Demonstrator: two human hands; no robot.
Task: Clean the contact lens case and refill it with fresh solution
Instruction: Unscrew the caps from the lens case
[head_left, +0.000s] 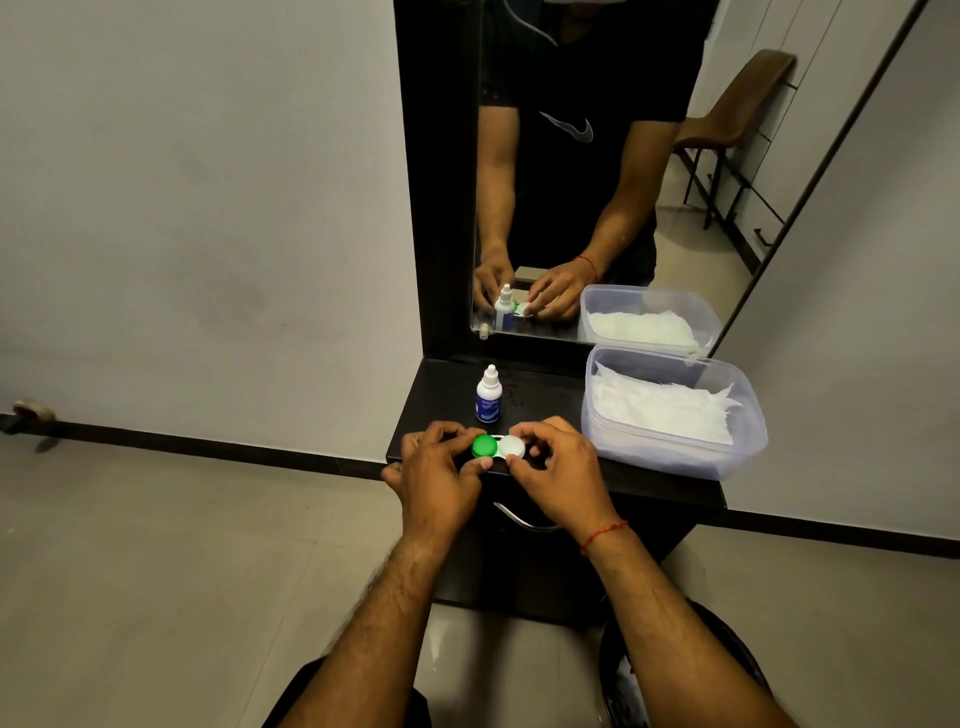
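Both hands pinch the case's round, smooth plastic caps

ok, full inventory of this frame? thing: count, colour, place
contact lens case: 1, green cap on the left and white cap on the right, held at the shelf's front edge
solution bottle: 1, white with blue label, upright on the shelf behind the case
plastic container: 1, clear, right side of the shelf, white tissues inside
shelf: 1, dark, below the mirror
mirror: 1, dark frame, on the wall
drawer handle: 1, metal, under the shelf
chair: 1, brown, seen in the mirror
left hand: 1, on the green cap
right hand: 1, red wrist thread, on the white cap
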